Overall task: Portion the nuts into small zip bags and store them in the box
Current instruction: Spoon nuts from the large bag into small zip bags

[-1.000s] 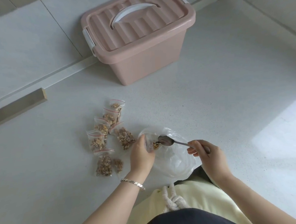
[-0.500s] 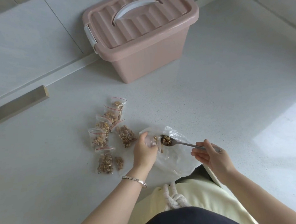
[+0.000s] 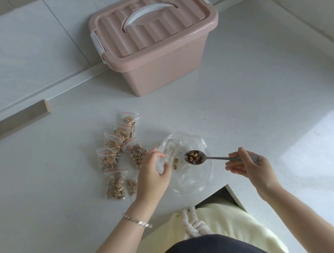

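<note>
My left hand [image 3: 151,174] pinches the mouth of a small clear zip bag [image 3: 173,162] with a few nut pieces inside. It sits over a larger crumpled clear plastic bag [image 3: 193,181] on the counter. My right hand [image 3: 248,166] holds a metal spoon [image 3: 195,157] by its handle. The bowl is loaded with nut pieces and hovers just right of the small bag. Several filled zip bags [image 3: 109,160] with red seals lie in a cluster left of my left hand. The pink storage box [image 3: 164,71] stands at the back with its lid closed.
The white counter [image 3: 260,110] meets a tiled wall behind the box and another on the right. A wooden strip [image 3: 17,121] lies at the far left. The counter's front edge has a cut-out corner [image 3: 226,189] by my body.
The spoon was at the small bag's mouth; it now carries nuts and has drawn back to the right. My left hand has loosened and shifted slightly on the bag.
</note>
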Action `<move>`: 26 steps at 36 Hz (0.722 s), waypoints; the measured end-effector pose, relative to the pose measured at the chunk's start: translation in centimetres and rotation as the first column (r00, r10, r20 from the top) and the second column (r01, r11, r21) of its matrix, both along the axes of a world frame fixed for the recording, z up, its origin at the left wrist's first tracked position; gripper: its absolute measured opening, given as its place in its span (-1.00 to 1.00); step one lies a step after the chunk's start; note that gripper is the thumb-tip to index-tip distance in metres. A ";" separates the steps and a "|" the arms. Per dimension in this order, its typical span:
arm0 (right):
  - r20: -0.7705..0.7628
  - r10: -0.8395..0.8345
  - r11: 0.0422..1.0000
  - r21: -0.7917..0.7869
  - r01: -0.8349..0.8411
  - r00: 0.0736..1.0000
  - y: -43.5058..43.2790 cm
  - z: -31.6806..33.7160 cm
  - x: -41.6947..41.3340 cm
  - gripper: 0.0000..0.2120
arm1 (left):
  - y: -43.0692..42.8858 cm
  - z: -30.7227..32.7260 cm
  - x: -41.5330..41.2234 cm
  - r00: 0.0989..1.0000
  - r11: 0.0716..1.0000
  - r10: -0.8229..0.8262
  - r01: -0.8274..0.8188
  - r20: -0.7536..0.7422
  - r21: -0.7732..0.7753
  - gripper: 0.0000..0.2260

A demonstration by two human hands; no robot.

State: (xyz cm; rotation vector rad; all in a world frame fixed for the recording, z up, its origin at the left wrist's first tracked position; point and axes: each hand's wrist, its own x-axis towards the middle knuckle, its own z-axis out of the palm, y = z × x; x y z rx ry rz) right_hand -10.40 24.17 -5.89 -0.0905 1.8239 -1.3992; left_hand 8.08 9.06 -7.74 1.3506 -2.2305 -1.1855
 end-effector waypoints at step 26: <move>0.144 -0.012 1.000 0.024 0.009 0.990 -1.2 -3.0 3.1 -0.72 | 0.6 -2.7 -1.7 0.977 0.828 0.200 -0.209 0.074 0.521 -0.53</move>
